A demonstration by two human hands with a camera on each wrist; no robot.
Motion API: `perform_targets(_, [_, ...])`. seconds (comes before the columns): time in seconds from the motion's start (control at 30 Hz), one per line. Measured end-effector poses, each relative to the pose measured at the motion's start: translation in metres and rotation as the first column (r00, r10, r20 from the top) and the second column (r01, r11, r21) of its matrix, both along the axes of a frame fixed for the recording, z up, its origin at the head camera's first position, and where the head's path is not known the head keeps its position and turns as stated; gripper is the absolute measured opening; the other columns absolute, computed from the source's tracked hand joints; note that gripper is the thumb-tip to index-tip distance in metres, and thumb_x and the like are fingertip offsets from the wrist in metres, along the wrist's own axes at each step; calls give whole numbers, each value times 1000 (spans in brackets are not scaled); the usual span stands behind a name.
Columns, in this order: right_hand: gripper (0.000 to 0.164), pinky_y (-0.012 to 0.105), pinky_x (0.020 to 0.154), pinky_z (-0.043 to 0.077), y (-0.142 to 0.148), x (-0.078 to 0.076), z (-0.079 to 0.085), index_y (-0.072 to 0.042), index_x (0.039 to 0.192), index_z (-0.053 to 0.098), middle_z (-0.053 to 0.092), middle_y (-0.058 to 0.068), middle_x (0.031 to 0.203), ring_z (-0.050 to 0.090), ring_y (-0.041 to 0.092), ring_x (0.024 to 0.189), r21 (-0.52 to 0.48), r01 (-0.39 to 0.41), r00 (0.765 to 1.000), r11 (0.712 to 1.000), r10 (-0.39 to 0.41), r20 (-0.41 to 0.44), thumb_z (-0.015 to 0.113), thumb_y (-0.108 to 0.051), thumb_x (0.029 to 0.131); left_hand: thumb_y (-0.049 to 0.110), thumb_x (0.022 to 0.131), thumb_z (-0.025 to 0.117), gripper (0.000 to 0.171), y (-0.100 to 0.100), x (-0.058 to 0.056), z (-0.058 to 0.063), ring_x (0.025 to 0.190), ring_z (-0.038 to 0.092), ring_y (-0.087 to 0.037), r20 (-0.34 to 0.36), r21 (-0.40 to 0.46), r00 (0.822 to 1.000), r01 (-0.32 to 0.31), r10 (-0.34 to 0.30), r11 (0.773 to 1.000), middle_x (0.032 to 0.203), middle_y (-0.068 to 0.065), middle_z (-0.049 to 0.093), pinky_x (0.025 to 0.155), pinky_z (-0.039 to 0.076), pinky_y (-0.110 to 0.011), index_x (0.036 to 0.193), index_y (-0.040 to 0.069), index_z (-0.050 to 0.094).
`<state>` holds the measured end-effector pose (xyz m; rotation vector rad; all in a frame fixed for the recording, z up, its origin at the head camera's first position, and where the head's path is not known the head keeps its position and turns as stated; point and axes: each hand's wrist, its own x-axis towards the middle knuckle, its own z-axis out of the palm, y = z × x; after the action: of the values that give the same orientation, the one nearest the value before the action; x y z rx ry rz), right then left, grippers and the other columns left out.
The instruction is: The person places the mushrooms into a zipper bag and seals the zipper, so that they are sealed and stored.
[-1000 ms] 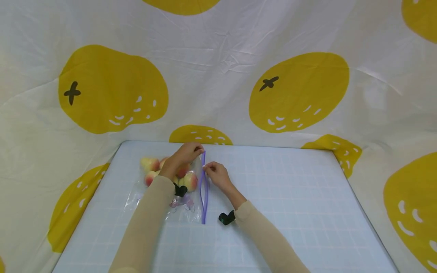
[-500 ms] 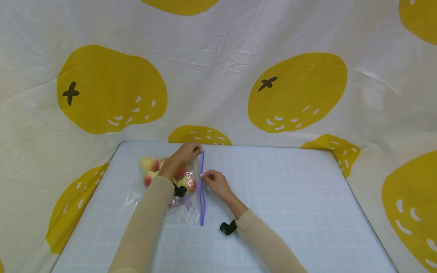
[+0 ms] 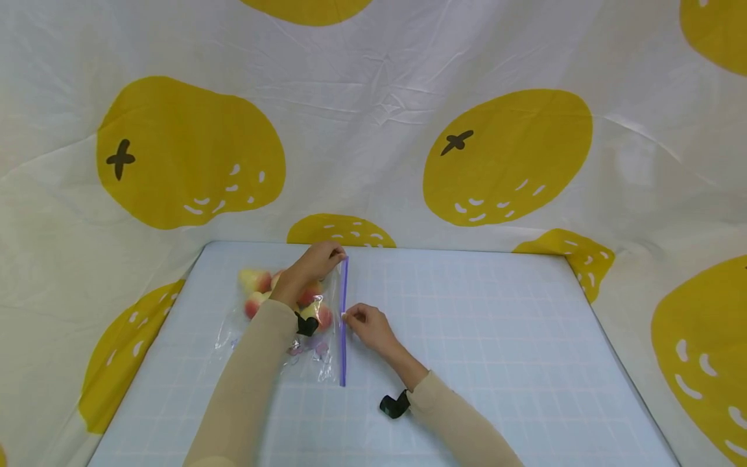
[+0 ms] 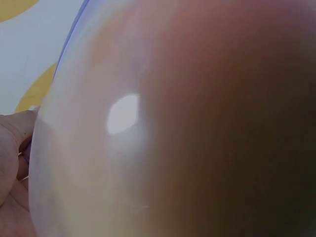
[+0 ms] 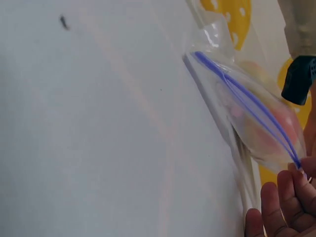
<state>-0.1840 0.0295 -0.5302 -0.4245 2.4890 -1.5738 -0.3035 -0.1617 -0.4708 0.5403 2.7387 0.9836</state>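
A clear slider zip bag (image 3: pixel 327 370) lies on the left part of the table, with several red-and-yellow peaches (image 3: pixel 254 281) inside. Its purple zip strip (image 3: pixel 343 353) runs along the right edge. At the strip's far end, my left hand (image 3: pixel 318 263) pinches the corner, its forearm crossing over the bag and hiding some fruit. Lower down the strip, my right hand (image 3: pixel 371 327) pinches the small whitish slider between thumb and forefinger. In the right wrist view the zip lines (image 5: pixel 256 106) part toward the near end. One peach (image 4: pixel 163 128) under film fills most of the left wrist view.
The table (image 3: pixel 496 337) has a pale blue checked cover. Behind it and at both sides hangs a white cloth (image 3: pixel 362 130) printed with yellow fruit. A black wrist camera (image 3: pixel 395 405) sits at the right cuff, another (image 3: pixel 306 325) at the left.
My right hand has slid along the zip strip toward me. The two purple lines, bowed apart before, now lie together in the head view. My left hand stays at the far corner.
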Motion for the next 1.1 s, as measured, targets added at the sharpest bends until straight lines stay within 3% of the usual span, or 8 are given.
perform_targets(0.23, [19,24,56,44,2,13,0,-5,94,70,62,-3,77,52,10,66,-14,-28,999,999,29,28,65,-23,98,20,104,57,22,0,0,2,88,55,-24,-10,-10,1000,-4,4,1000,105,-8,65,86,51,-40,114,4,66])
perform_targets(1.1, [15,22,58,46,12,47,2,-6,92,69,63,-5,80,51,6,67,60,-106,994,993,107,-4,67,-20,96,19,103,59,21,-1,-5,4,92,57,-26,-54,-21,999,0,-1,1000,106,-9,66,94,50,-41,113,3,67])
